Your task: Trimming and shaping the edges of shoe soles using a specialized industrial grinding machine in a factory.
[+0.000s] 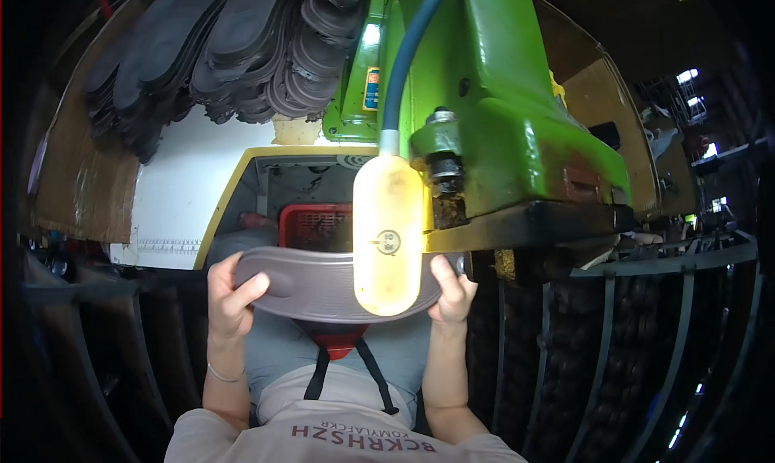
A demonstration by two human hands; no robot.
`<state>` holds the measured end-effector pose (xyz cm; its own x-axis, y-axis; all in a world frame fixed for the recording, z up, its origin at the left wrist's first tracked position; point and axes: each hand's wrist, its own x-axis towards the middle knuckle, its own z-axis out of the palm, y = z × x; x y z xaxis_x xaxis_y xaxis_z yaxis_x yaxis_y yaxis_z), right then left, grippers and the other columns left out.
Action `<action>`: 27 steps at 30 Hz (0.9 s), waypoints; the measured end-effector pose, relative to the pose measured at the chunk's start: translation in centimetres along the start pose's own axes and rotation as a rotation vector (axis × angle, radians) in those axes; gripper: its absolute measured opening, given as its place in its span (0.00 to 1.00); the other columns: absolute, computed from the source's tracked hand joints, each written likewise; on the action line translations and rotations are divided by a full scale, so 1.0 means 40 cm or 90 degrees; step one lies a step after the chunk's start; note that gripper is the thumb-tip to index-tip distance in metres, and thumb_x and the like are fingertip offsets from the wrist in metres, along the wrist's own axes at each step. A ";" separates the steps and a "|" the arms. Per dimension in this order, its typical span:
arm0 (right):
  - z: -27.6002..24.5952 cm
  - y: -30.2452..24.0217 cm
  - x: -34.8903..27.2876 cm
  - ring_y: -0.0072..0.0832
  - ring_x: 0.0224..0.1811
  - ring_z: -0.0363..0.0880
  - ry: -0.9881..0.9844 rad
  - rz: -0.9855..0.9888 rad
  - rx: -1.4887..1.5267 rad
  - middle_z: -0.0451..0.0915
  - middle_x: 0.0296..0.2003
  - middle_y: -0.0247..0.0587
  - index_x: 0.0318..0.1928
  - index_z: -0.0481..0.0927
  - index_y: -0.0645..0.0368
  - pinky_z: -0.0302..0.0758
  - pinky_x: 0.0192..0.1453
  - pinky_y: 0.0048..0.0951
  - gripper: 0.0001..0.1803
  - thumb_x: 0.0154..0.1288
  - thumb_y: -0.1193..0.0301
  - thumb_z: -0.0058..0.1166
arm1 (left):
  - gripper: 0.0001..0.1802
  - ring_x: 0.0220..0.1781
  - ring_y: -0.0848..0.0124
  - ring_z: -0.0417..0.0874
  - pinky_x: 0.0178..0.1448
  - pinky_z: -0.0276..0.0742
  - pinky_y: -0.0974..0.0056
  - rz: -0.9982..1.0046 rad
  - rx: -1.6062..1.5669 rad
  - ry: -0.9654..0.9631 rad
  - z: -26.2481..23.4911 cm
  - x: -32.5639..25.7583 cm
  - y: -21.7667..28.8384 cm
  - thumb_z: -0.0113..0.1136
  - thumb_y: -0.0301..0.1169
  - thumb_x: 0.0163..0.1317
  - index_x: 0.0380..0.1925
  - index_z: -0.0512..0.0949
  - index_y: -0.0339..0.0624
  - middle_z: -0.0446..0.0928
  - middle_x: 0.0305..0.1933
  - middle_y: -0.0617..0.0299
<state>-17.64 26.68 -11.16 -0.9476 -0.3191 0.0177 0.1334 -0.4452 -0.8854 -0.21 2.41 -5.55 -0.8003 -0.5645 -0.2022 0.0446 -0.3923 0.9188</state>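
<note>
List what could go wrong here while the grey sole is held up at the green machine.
1. Both hands, left and right, grip the ends of the sole close under the machine head; fingers could get pinched.
2. The yellowish lamp hangs in front of the sole, hiding its middle, so misplacement may go unnoticed.
3. The stacked soles above look loosely piled and might slide.

**Around the green press**

A green machine [517, 116] fills the upper middle, with a blue hose [408, 51] running down to a glowing yellowish lamp [387, 233]. Dark soles [234, 43] are stacked at upper left, above a white board [186, 188] and brown cardboard [77, 180]. A red crate [311, 225] sits in the yellow-edged opening behind. Dark railed racks [638, 334] curve along the right.
</note>
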 end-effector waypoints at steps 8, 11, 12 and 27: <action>0.090 -0.029 0.023 0.30 0.44 0.80 -0.176 -0.049 -0.157 0.78 0.46 0.47 0.54 0.69 0.71 0.76 0.49 0.28 0.27 0.51 0.87 0.56 | 0.21 0.42 0.75 0.80 0.49 0.75 0.69 -0.230 -0.017 -0.180 -0.147 -0.124 -0.126 0.69 0.24 0.48 0.43 0.76 0.28 0.81 0.42 0.57; 0.110 -0.045 0.038 0.27 0.41 0.79 -0.199 -0.055 -0.187 0.79 0.42 0.41 0.48 0.73 0.68 0.77 0.46 0.27 0.23 0.49 0.85 0.62 | 0.22 0.47 0.75 0.78 0.53 0.73 0.69 -0.172 0.142 -0.396 -0.030 -0.070 -0.107 0.67 0.25 0.53 0.47 0.75 0.27 0.80 0.45 0.58; 0.113 -0.052 0.037 0.23 0.39 0.78 -0.161 -0.046 -0.189 0.80 0.38 0.35 0.42 0.78 0.64 0.76 0.44 0.25 0.19 0.47 0.83 0.68 | 0.22 0.48 0.76 0.77 0.55 0.72 0.69 -0.098 0.169 -0.416 0.056 -0.040 -0.098 0.65 0.25 0.55 0.49 0.74 0.27 0.80 0.46 0.58; -0.151 -0.044 -0.463 0.29 0.45 0.79 0.018 0.325 -0.077 0.79 0.45 0.47 0.51 0.72 0.74 0.75 0.53 0.30 0.20 0.57 0.80 0.55 | 0.11 0.42 0.77 0.78 0.48 0.74 0.70 0.062 0.045 -0.188 0.268 0.005 -0.248 0.56 0.23 0.62 0.45 0.75 0.34 0.79 0.42 0.63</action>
<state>-2.07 38.43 -12.73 -0.7787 -0.4468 -0.4405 0.5467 -0.1385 -0.8258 -7.22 14.00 -11.05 -0.9337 -0.3577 -0.0150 0.0957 -0.2897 0.9523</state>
